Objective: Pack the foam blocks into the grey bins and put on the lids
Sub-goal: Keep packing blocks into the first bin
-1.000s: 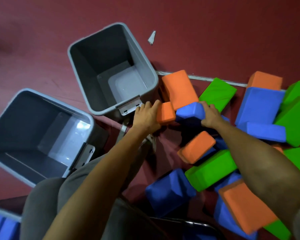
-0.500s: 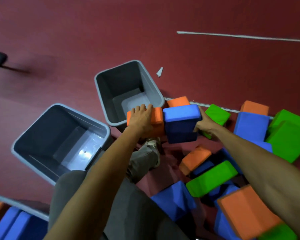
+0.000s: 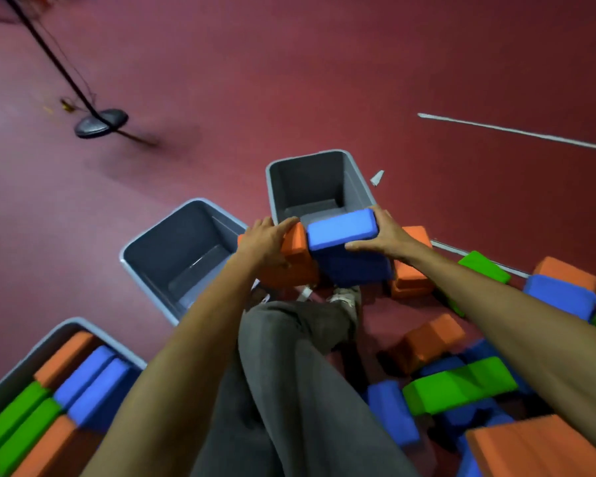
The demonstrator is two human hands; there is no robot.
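I hold two foam blocks pressed side by side in the air at the near rim of the far grey bin [image 3: 279, 187]. My left hand [image 3: 267, 241] grips the orange block [image 3: 295, 259] on its left side. My right hand [image 3: 384, 235] grips the blue block [image 3: 341, 230] on its right side. That bin holds nothing. A second grey bin [image 3: 136, 266] with nothing in it stands to the left. A third bin [image 3: 35, 349] at the lower left holds orange, blue and green blocks. No lid shows.
A heap of orange, blue and green blocks [image 3: 461, 387] lies on the red floor at the right. My grey-trousered legs [image 3: 289, 373] and shoes sit between bins and heap. A black stand with a round base [image 3: 100, 122] stands far left. White floor lines [image 3: 513, 132] run at the right.
Both hands lifted the orange and blue blocks off the heap and carried them up to the far bin's near rim. The view tilted up, revealing the filled third bin.
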